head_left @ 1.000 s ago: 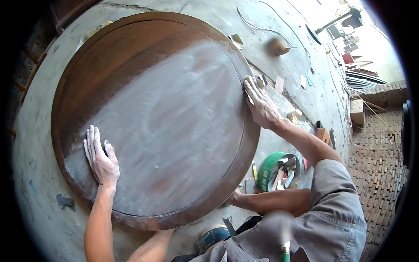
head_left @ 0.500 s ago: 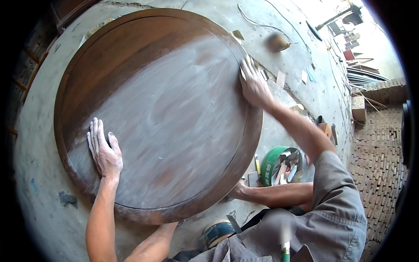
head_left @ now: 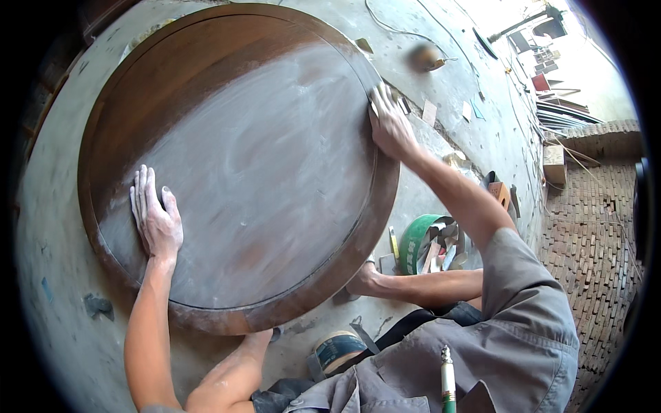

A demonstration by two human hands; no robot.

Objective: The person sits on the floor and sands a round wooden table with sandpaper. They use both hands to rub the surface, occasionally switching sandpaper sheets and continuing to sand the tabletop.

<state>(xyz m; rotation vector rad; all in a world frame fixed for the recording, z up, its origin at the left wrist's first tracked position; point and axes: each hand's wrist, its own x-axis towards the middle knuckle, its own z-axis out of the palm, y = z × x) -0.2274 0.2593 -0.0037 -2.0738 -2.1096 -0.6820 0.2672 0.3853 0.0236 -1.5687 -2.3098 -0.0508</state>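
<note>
A large round brown wooden tabletop [head_left: 234, 158] lies flat on the concrete floor, its middle dusted pale. My left hand [head_left: 155, 217] rests flat on its lower left part, fingers spread, holding nothing. My right hand [head_left: 389, 120] presses on the raised rim at the upper right, with a small piece of sandpaper [head_left: 377, 103] under the fingers. My bare legs and feet sit tucked beside the tabletop's lower right edge.
A green roll of sanding strip [head_left: 427, 241] lies by my right leg. Another roll [head_left: 336, 351] sits near my knee. Scraps, a cable [head_left: 413, 27] and a round wooden tool [head_left: 427, 56] lie on the floor beyond. A brick surface [head_left: 585, 227] is at the right.
My right hand has slid up along the rim, away from me. My left hand has stayed flat on the tabletop's lower left.
</note>
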